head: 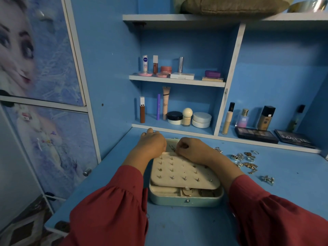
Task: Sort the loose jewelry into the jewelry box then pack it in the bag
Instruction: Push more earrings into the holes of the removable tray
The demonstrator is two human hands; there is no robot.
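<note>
Right hand point(190, 148): fingers curled, tips pinched together at the far edge of the earring panel point(182, 172); whatever is pinched is too small to make out.
Left hand point(152, 143): lies at the far-left corner of the jewelry box point(186, 198), fingers bent over the far side; cannot tell whether it holds anything or only rests there.
Hidden: the box's far rim and rear compartment are mostly behind both hands; thin wire-like pieces show between them, kind unclear.
Earring panel: cream pad lying tilted across the box, dotted with rows of small metal studs.
Jewelry box: pale blue-green, rounded corners, small knob on the near wall, standing on the blue desk point(177, 226) between the forearms.
Box contents: near compartments show under the panel's edge, cream lined, with a thin gold hoop and darker pieces hard to read.
Loose jewelry point(245, 159): silver and gold pieces scattered on the desk right of the box, well apart from both hands; single items blurred.
Sleeves point(113, 208): red, gathered at the cuffs, cut off by the bottom edge.
Shelves point(177, 80): cosmetics bottles, jars and palettes behind the desk.
</note>
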